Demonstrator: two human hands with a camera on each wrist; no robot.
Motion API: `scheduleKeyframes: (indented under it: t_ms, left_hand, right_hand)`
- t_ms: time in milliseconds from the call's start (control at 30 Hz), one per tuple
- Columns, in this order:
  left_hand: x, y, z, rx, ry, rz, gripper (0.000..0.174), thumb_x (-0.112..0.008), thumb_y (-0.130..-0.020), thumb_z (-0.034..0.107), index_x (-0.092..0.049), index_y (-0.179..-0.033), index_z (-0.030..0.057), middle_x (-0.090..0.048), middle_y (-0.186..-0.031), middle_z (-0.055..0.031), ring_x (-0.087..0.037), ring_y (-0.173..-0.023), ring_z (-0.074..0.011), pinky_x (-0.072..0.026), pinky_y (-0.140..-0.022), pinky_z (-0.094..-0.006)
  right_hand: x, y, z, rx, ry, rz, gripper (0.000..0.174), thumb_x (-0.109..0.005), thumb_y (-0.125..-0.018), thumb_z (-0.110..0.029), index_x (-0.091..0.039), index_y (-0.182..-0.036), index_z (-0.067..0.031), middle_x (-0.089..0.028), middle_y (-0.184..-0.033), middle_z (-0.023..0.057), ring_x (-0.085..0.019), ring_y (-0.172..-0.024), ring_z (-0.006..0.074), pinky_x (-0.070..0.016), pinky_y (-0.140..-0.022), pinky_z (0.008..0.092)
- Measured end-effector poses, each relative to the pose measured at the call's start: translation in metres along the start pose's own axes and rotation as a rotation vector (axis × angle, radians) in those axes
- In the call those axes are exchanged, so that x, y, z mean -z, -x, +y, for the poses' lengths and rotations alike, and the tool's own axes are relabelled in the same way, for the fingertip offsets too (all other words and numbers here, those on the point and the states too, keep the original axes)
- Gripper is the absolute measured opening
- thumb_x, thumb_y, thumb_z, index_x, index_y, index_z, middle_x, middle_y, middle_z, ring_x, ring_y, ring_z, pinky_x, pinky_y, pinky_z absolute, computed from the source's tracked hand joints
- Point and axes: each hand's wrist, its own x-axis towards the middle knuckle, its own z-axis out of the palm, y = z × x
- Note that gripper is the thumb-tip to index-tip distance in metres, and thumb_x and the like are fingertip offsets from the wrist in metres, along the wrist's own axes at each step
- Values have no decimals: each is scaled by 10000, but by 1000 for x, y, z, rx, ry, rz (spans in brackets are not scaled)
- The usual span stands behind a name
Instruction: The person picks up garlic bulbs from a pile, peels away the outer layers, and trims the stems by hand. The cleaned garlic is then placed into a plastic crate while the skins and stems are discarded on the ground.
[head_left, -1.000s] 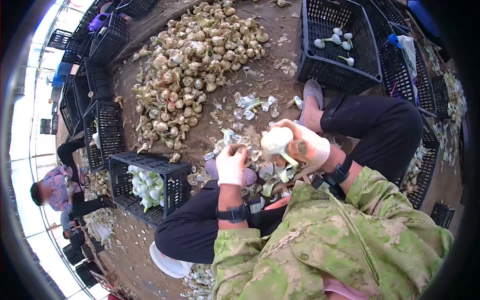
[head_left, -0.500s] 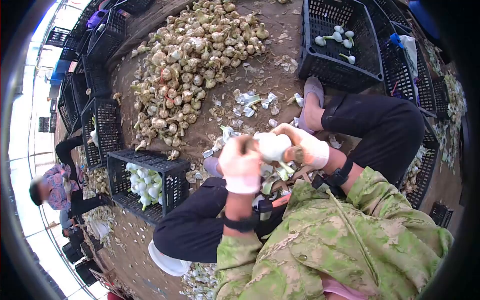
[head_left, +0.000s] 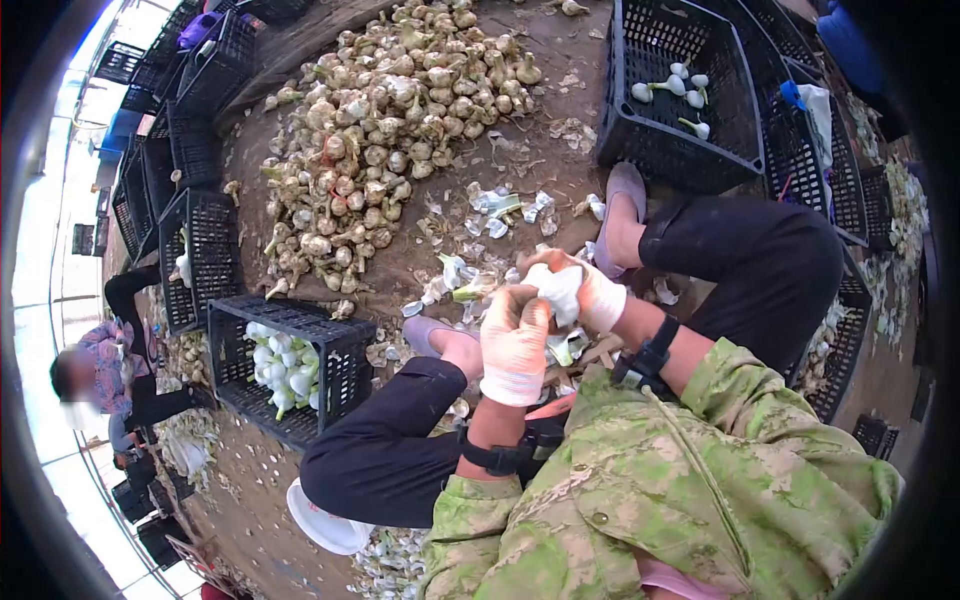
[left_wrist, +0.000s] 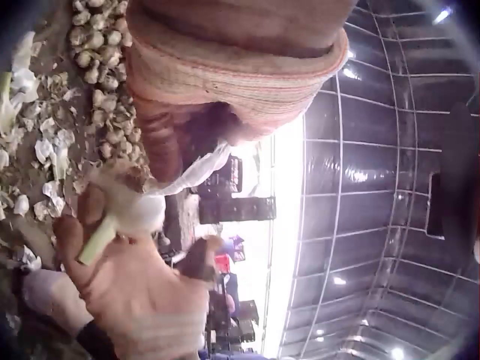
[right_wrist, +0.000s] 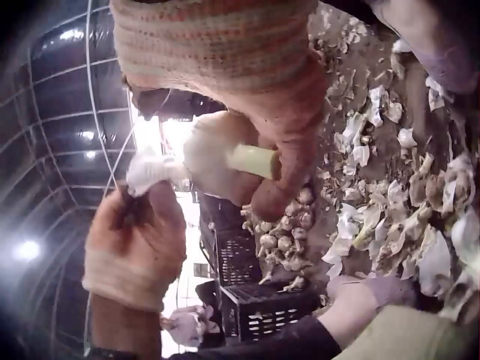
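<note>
Near the middle of the head view, my gloved right hand [head_left: 602, 298] holds a white garlic bulb [head_left: 558, 290]. Its short cut green stem [right_wrist: 253, 160] shows beside the fingers in the right wrist view. My gloved left hand [head_left: 514, 345] is just left of the bulb, thumb and fingers pinching a strip of white garlic skin [left_wrist: 201, 169]. In both wrist views that strip stretches from the bulb to the left fingertips. Loose peeled skins [head_left: 495, 202] lie on the ground beyond the hands.
A large heap of unpeeled garlic [head_left: 390, 130] covers the ground ahead. One black crate [head_left: 350, 355] at left holds many white bulbs; another crate [head_left: 680, 155] at upper right holds several. A white basin [head_left: 325, 520] stands by the left knee. Another person [head_left: 105, 370] sits at far left.
The left hand came over to the bulb, then drew back slightly toward the body, with a strip of skin now in its fingers. The right hand with the bulb shifted a little left.
</note>
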Motion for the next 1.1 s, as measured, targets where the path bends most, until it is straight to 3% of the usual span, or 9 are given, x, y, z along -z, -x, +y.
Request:
scheduleKeyframes:
  t_ms: [167,300,400,600,667,767,967,1067,1100]
  left_hand:
    - [49,-25,66,39,836,502,155,-504,-867,205,-520,-939,69,-555,-716,-6,-388,-421,-47,-326,-361,-185]
    - [86,-24,23,-173,-1039,26,605,-741,-631,233,-508,-1145,15,-596,-885,-109,-580,-739,-213,-486,-681,-305]
    - [36,1,12,-137,-652,134,685,-767,-589,256,-497,-1164,0,-565,-1012,-160,-542,-971,-251,-438,-836,-342]
    - [-11,-23,19,-879,-805,-42,270,-642,-698,-7,-576,-958,22,-555,-703,-50,-548,-576,-171,-445,-542,-286]
    - [4,-26,30,-272,-128,236,176,-614,-760,7,-583,-929,46,-571,-713,-18,-539,-556,-133,-445,-528,-253]
    - [47,-36,35,-117,-68,324,133,-606,-807,59,-586,-936,31,-572,-770,-30,-542,-579,-114,-459,-554,-239]
    - [-10,-2,17,-762,-915,47,312,-730,-605,114,-598,-868,12,-571,-830,-153,-566,-735,-304,-467,-674,-347]
    - [-3,-8,15,-654,-831,85,229,-701,-656,78,-586,-843,12,-574,-818,-142,-566,-720,-269,-463,-655,-332]
    - [11,-24,-3,-300,-430,252,150,-651,-721,45,-576,-848,16,-583,-805,-104,-559,-716,-202,-453,-642,-307]
  right_hand:
    - [-23,20,-23,-168,-225,-67,562,-537,-821,-455,-483,-1121,17,-550,-1110,156,-563,-1005,257,-475,-834,395]
    - [8,-4,-7,-233,-636,-64,509,-372,-880,-528,-539,-1056,-80,-604,-1057,88,-579,-971,239,-448,-838,418]
    - [-15,3,-15,-195,-480,77,496,-439,-842,-556,-552,-987,-95,-622,-988,80,-597,-915,225,-469,-795,424]
    - [5,1,11,-65,-314,207,480,-514,-803,-555,-589,-879,-88,-623,-834,77,-614,-756,231,-509,-666,412]
    - [-11,9,-5,-163,-728,-65,489,-473,-859,-451,-574,-936,20,-610,-971,157,-601,-880,275,-490,-788,410]
    - [-17,15,-10,-77,-577,-39,484,-496,-846,-458,-584,-924,11,-613,-952,153,-605,-870,274,-494,-782,405]
    - [-35,8,-7,20,-258,310,484,-502,-823,-541,-581,-901,-70,-627,-786,65,-612,-659,215,-514,-592,349]
    - [-21,11,-11,-189,-619,103,597,-402,-846,-576,-587,-921,-13,-624,-881,100,-616,-761,229,-515,-670,347]
    - [-28,21,-16,-173,-353,8,658,-387,-816,-630,-590,-932,-15,-632,-853,105,-628,-718,237,-520,-636,359]
